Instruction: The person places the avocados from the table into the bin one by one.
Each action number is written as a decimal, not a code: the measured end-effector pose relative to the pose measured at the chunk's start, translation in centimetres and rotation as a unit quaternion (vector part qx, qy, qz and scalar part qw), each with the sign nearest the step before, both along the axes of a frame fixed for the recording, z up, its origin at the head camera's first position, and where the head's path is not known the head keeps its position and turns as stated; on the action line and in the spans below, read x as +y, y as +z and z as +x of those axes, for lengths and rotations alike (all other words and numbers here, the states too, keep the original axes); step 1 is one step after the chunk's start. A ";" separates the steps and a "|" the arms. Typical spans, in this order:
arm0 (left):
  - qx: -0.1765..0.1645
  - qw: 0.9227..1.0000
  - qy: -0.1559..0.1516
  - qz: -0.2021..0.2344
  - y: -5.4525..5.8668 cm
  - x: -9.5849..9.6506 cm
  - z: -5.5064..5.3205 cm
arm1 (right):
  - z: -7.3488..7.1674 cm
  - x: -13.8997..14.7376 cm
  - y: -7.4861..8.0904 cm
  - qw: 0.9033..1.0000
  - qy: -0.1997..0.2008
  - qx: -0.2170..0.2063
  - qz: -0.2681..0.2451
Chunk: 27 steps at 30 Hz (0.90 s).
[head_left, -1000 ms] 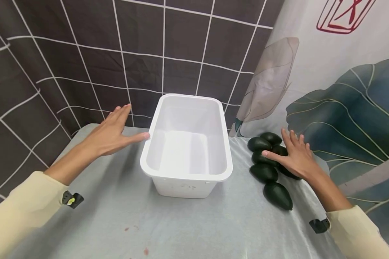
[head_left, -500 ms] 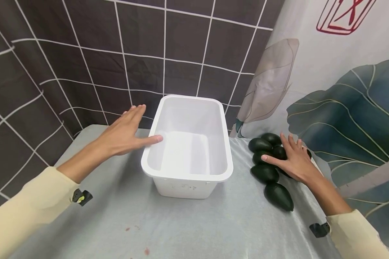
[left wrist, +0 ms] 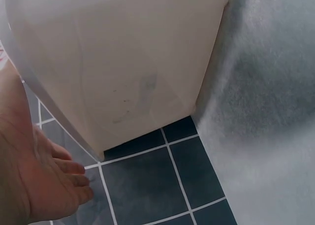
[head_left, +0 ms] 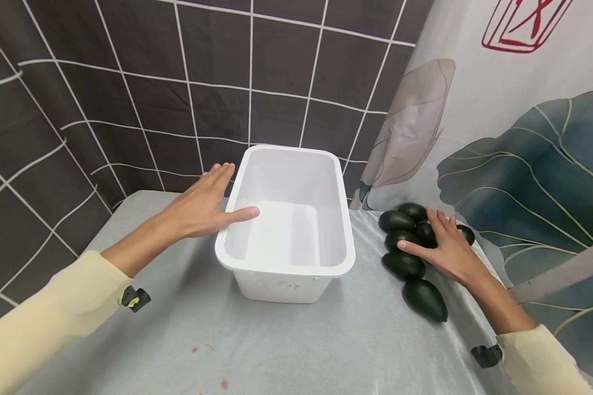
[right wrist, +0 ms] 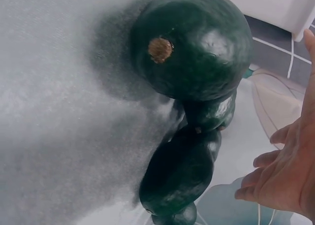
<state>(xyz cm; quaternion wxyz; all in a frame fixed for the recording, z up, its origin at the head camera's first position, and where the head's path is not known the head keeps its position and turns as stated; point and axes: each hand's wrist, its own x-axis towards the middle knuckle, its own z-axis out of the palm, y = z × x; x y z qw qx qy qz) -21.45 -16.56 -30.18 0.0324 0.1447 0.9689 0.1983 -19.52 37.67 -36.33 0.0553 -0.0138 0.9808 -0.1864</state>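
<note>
A white plastic tub [head_left: 284,286] stands in the middle of the table, and I see nothing inside it. My left hand [head_left: 200,208] is at its left rim, fingers straight outside and thumb reaching over the opening. In the left wrist view, the hand [left wrist: 47,180] is beside the rim of the tub [left wrist: 123,72]; contact is unclear. Several dark green avocados [head_left: 425,300] lie clustered on the right. Over the far-right ones hovers my right hand [head_left: 449,247], fingers spread and holding nothing. The right wrist view shows a large avocado [right wrist: 197,43] apart from the hand [right wrist: 288,171].
A grey cloth [head_left: 277,351] with a few reddish spots covers the table. Behind it hangs a dark curtain [head_left: 217,109] with a white grid. A pale curtain [head_left: 499,120] with large leaf prints borders the right side, close to the avocados.
My left hand has moved right, bringing its thumb from the tub's left rim to over the opening. The right hand has shifted slightly down and left, uncovering an avocado behind it.
</note>
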 end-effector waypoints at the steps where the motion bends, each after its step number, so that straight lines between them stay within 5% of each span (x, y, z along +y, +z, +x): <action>1: 0.000 1.000 -0.001 0.002 0.0 0.1 0.0 | 0.0 0.0 0.0 1.000 -0.001 -0.001 -0.002; 27: -0.001 0.999 -0.033 0.000 0.2 2.1 0.0 | 2.0 1.0 -0.8 0.999 0.027 0.013 -0.040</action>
